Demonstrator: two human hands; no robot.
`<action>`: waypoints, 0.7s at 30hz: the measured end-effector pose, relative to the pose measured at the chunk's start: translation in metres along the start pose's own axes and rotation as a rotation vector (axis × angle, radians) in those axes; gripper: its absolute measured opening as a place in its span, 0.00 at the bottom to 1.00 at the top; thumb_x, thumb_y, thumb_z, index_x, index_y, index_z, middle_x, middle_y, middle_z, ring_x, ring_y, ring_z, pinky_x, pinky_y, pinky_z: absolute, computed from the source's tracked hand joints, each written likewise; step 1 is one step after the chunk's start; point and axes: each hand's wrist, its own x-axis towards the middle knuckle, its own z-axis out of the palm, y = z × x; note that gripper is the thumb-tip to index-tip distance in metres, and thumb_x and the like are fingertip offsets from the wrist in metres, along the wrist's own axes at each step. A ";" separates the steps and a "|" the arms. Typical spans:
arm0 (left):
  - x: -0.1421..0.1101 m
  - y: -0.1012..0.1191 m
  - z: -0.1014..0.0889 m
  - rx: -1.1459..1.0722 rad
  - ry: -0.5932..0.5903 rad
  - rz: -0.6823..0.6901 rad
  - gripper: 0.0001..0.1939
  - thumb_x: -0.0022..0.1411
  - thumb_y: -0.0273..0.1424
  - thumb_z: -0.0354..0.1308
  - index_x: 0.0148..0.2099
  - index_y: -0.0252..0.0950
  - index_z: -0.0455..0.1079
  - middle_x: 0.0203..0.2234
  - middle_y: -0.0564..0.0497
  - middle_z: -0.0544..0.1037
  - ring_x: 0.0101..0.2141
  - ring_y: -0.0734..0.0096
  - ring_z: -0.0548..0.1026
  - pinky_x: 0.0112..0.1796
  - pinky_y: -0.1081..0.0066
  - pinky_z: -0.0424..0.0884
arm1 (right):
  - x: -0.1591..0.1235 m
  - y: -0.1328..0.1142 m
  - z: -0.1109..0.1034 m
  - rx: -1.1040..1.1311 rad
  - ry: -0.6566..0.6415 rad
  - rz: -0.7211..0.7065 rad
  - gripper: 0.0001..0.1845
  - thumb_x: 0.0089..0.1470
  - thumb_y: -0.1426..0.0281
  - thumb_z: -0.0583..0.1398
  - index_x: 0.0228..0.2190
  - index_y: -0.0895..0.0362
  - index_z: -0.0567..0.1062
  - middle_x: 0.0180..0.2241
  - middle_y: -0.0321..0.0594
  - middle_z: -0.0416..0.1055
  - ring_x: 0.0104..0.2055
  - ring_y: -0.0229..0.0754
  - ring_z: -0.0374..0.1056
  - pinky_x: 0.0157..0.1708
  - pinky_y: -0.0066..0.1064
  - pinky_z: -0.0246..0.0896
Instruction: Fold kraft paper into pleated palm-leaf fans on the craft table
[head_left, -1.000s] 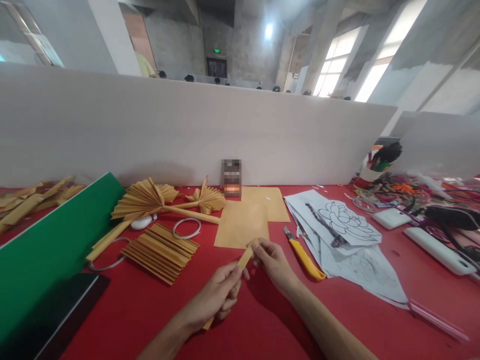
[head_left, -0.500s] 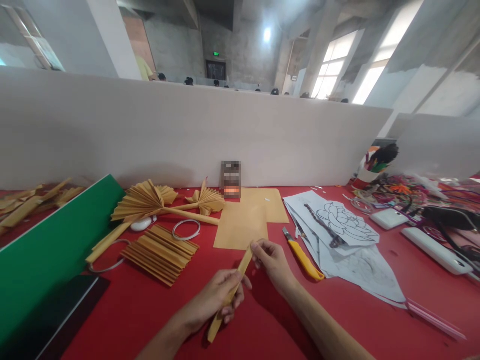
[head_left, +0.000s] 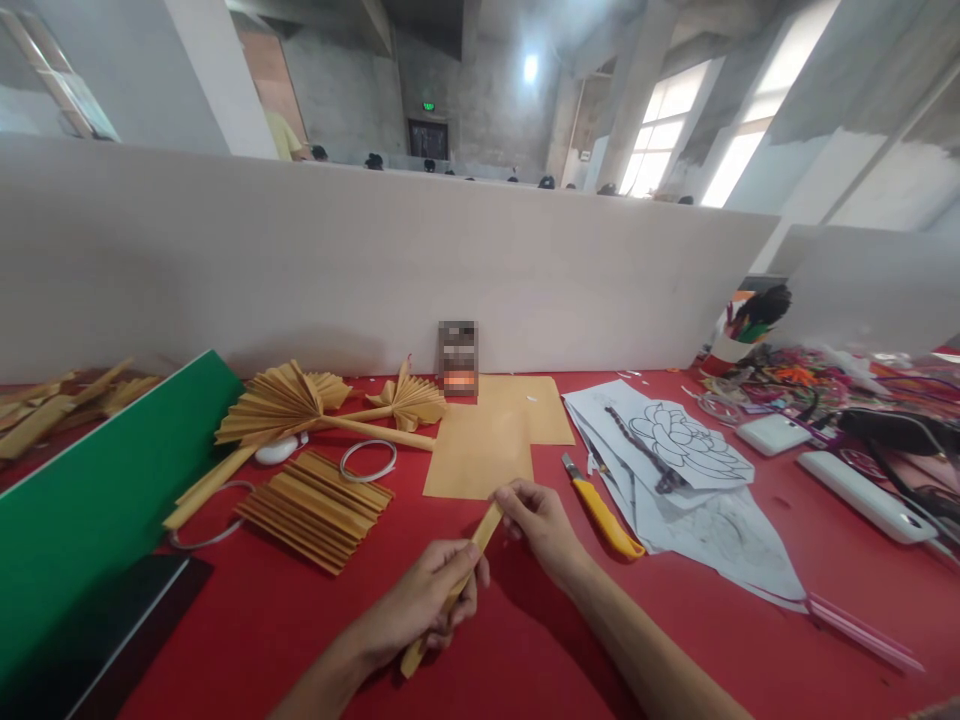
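A narrow strip of folded tan paper [head_left: 486,528] slants across the space above the red table, held in both hands. My left hand [head_left: 431,595] is wrapped round its middle, with the thumb lying along the top and the lower end sticking out below. At the upper end, my right hand [head_left: 536,520] pinches the tip between thumb and fingers. Just beyond my hands lie flat tan paper sheets [head_left: 480,450]. To the left rest a pleated tan paper piece [head_left: 319,510] and pleated paper fans on rolled paper handles [head_left: 281,405].
A yellow utility knife [head_left: 606,515] with its blade out lies right of my hands. Beyond it are paper sheets with a flower drawing [head_left: 686,440]. Wire coils [head_left: 367,461] sit at left, beside a green board [head_left: 112,520]. A white partition [head_left: 375,260] borders the back.
Both hands and the strip have shifted very slightly left in the view, along with the whole scene. The left fingers have closed a little further round the strip.
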 end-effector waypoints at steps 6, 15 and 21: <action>0.001 0.000 -0.009 0.024 0.015 0.007 0.30 0.65 0.62 0.51 0.40 0.38 0.67 0.19 0.62 0.63 0.15 0.83 0.49 0.16 0.81 0.47 | 0.007 0.004 -0.009 -0.038 0.077 -0.038 0.27 0.55 0.44 0.65 0.26 0.56 0.71 0.16 0.27 0.58 0.18 0.32 0.51 0.20 0.27 0.51; -0.004 0.011 -0.029 0.333 0.130 0.083 0.27 0.69 0.59 0.46 0.35 0.41 0.60 0.20 0.60 0.66 0.15 0.78 0.53 0.17 0.75 0.49 | 0.004 -0.009 -0.022 -0.520 0.130 -0.205 0.22 0.63 0.55 0.61 0.23 0.55 0.68 0.22 0.33 0.65 0.25 0.38 0.57 0.27 0.31 0.46; -0.020 0.010 -0.030 0.867 0.402 0.119 0.23 0.72 0.47 0.48 0.30 0.38 0.68 0.27 0.52 0.75 0.30 0.66 0.72 0.30 0.71 0.57 | -0.024 -0.010 -0.024 -1.112 0.033 -0.275 0.16 0.69 0.68 0.53 0.27 0.55 0.68 0.28 0.35 0.73 0.34 0.42 0.68 0.38 0.33 0.50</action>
